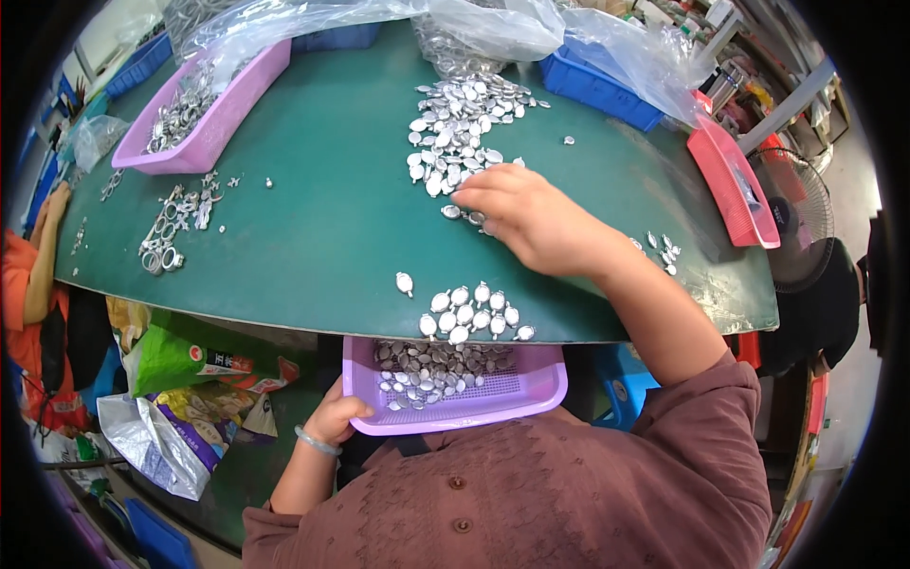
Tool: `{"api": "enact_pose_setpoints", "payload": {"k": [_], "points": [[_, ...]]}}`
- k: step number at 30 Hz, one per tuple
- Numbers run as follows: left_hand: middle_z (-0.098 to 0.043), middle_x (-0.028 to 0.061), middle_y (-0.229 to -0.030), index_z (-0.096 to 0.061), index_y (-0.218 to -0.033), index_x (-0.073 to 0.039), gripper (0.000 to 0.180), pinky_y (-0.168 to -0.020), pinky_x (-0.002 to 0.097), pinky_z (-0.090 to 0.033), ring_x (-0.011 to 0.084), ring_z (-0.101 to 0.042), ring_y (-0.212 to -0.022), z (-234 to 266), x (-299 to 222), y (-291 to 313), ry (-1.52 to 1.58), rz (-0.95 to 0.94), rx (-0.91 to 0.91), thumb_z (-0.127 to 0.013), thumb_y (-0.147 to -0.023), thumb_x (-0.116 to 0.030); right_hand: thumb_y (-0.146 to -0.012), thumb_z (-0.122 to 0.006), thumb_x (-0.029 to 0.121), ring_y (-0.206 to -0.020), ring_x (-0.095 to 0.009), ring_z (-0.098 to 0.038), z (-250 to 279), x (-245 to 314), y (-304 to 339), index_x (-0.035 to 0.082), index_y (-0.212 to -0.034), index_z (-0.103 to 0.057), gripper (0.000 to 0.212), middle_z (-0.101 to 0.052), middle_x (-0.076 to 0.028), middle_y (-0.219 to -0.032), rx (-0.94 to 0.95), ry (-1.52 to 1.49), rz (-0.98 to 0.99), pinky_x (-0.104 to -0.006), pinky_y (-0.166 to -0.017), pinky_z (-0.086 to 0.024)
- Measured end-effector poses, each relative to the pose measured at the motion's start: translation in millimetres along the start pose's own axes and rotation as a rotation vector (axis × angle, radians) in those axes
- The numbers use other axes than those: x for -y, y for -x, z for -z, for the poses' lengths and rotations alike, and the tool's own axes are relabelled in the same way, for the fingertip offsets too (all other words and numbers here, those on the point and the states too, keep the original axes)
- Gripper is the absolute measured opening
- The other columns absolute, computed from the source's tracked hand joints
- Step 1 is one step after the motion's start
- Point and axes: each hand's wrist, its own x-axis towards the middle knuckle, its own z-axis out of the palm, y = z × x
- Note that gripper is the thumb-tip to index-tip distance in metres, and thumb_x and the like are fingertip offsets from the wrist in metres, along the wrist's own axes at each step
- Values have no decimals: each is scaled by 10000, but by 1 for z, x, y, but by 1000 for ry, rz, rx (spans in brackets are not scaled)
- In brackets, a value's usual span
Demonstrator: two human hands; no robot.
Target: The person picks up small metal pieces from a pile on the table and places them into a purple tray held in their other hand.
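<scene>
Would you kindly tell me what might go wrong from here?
The loose silver pieces near the edge of the table could slip off, and some might miss the purple basket.
The left hand grips only the basket's left end, so its far end may dip if poorly supported.
The right forearm lies close to the small right-hand group, so it might scatter them.

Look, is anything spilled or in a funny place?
Nothing looks broken or clearly spilled. One oval silvery metal piece sits alone on the green table, left of the near cluster, like a stray. Another tiny silvery bit lies by itself near the right-hand blue bin.
</scene>
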Motion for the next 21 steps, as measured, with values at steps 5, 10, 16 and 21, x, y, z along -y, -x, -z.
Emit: {"api": "enact_pose_setpoints", "payload": {"k": [5, 10, 16, 21], "points": [[-548, 144, -1090, -380, -1234, 54, 683, -870, 331, -431, 246, -547, -992, -2, -2, 0, 40, 1, 14, -545, -575, -17, -736, -549, -33, -1010, -309, -515, -2, -2, 1, 34, -1061, -575, 332, -555, -118, -1091, 19, -20, 105, -395, -875, -413], [-553, 142, -1082, -384, -1230, 55, 681, -873, 330, -429, 247, -550, -988, -4, -3, 1, 24, -8, 5, -548, -575, -32, -733, -595, -11, -947, -302, -528, 14, -14, 13, 41, -1016, -594, 287, -554, -116, -992, -44, -93, -69, -361, -814, -440], [-553, 143, -1081, -384, -1230, 54, 683, -878, 328, -426, 247, -551, -987, -7, -4, 0, 4, -8, 7, -550, -575, -41, -694, -653, 7, -921, -284, -513, 16, -11, 23, 52, -914, -601, 230, -524, -105, -951, 41, -65, -143, -359, -784, -435], [-548, 152, -1089, -383, -1230, 57, 680, -876, 334, -430, 255, -552, -989, -7, -3, 1, 32, -38, -1, -555, -579, -37, -686, -642, 9, -914, -282, -510, 21, -11, 27, 53, -878, -585, 204, -516, -107, -936, 71, -58, -145, -360, -771, -430]]}}
